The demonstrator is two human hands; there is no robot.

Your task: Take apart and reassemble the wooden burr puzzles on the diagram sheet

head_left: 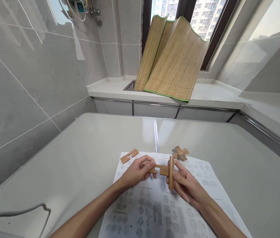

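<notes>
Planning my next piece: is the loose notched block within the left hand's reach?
Probably yes: the notched block lies just beyond the left hand, nothing between, though its grip holds a flat piece.

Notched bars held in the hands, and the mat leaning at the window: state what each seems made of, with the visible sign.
The notched bars look like smooth, unpainted wood: even tan colour, cleanly cut notches. The mat is probably bamboo, matt: thin parallel slats, green edging.

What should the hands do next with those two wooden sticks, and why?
Probably the right hand should slide its upright stick left into the open notch of the flat notched stick in the left hand. The sticks already cross, and the notch sits empty just beside the crossing.
</notes>
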